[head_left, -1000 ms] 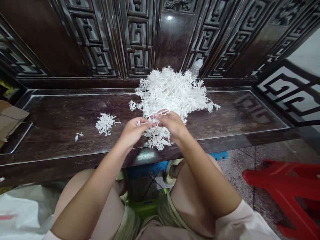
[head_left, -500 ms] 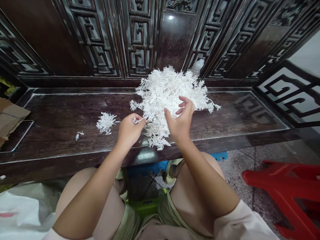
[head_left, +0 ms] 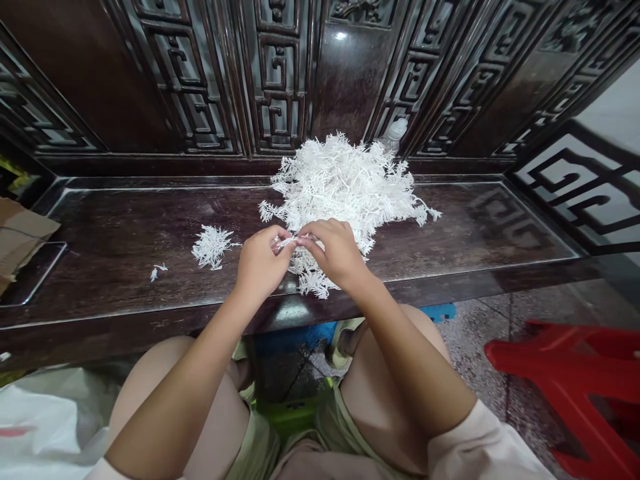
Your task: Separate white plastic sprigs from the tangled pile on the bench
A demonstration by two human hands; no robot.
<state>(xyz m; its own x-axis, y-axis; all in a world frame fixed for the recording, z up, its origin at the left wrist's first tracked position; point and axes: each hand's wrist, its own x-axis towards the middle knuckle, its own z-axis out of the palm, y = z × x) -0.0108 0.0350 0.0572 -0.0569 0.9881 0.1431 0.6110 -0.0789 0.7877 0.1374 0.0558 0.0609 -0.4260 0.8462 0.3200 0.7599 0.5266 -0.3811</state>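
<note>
A big heap of white, branching plastic sprigs [head_left: 345,180] lies on the dark wooden bench. At its near left edge my left hand [head_left: 264,259] is closed on a small white plastic sprig [head_left: 286,243]. My right hand [head_left: 334,250] meets it there, thumb and fingers pinched on the same sprig's right end. The fingertips of both hands almost touch, and they hide much of the sprig. To the left of my left hand sits a small pile of white pieces [head_left: 213,247]. Farther left lie a few tiny white bits [head_left: 158,271].
Behind the heap stands a clear bottle [head_left: 395,133] against the carved wooden backrest [head_left: 350,87]. Cardboard [head_left: 23,237] and a metal wire frame [head_left: 47,273] are at the bench's left end. A red plastic stool [head_left: 565,373] stands on the floor at right, a white bag [head_left: 45,420] at lower left.
My right hand has come down and left from over the heap, going from spread fingers to a pinch on the sprig. My left hand has stayed nearly in place, holding it.
</note>
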